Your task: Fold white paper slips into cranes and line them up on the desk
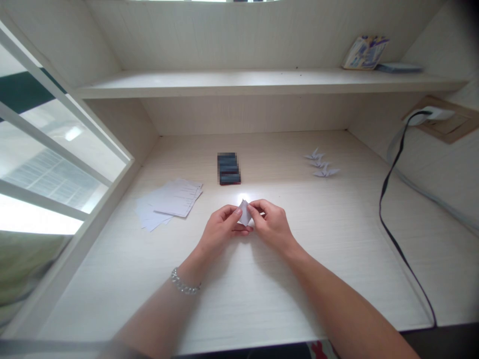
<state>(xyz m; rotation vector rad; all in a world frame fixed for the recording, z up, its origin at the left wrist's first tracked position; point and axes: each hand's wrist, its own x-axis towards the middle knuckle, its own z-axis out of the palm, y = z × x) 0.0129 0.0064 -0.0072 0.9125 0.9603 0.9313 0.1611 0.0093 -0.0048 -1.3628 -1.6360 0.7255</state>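
Note:
A small folded white paper [245, 214], diamond-like in outline, is pinched between both hands just above the desk. My left hand [224, 223] grips its left side with thumb and fingers, some fingers curling beneath it. On the other side, my right hand [272, 222] holds the paper's right edge between thumb and forefinger. Several folded paper cranes [325, 172] stand at the back right of the desk. A fanned stack of white paper sheets [177, 198] lies to the left, some bearing printed lines.
Beyond the hands lies a dark, pixelated rectangular object [229, 168]. A black cable [385, 199] runs from the wall socket [449, 119] down the right side of the desk [355, 239]. Above is a shelf [224, 80] with a colourful packet [365, 52]. White bars border the left.

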